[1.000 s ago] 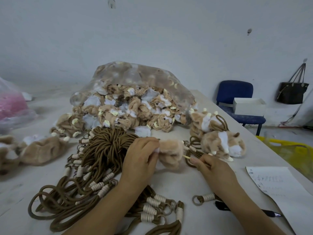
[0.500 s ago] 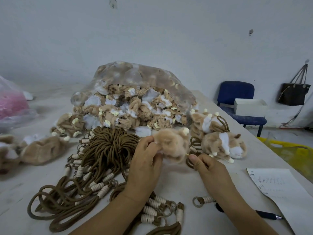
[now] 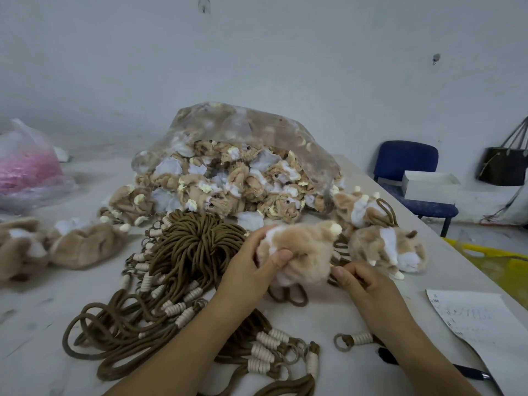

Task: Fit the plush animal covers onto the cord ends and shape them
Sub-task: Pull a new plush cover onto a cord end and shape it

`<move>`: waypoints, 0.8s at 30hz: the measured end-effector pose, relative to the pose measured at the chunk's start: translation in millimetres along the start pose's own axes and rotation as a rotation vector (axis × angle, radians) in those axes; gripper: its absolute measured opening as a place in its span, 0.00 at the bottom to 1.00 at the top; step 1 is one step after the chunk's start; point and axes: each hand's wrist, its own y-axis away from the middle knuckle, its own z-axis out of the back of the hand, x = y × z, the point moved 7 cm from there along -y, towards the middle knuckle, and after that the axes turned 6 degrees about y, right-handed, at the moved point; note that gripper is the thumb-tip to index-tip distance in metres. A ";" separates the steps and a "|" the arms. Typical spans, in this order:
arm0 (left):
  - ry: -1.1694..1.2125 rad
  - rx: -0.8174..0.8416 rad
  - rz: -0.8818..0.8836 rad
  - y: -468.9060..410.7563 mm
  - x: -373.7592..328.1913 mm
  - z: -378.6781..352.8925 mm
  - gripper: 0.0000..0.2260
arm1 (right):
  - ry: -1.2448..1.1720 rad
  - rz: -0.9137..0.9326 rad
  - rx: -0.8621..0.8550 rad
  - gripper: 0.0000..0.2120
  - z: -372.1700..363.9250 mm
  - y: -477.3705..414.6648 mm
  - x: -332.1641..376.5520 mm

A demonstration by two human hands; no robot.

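Well, just right of the cord bundle (image 3: 197, 247), the left hand (image 3: 251, 272) grips a plush cover (image 3: 308, 250), pressing into its fur, a cord loop (image 3: 290, 297) poking out underneath. The right hand (image 3: 371, 290) curls at the cover's edge; whether it pinches anything I can't tell. Looks like shaping: next wants even squeezing. Farther right of the bundle lie finished animals (image 3: 385, 250); behind it, the bag (image 3: 257, 124) of covers.

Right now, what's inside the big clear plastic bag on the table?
Tan and white plush covers fill the clear plastic bag and spill out of its mouth toward the cords. Whatever lies deeper is hidden behind the front ones.
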 end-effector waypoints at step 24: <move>-0.359 0.152 -0.175 9.3 -2.7 -26.1 0.25 | -0.056 -0.048 0.027 0.16 -7.7 3.3 -2.5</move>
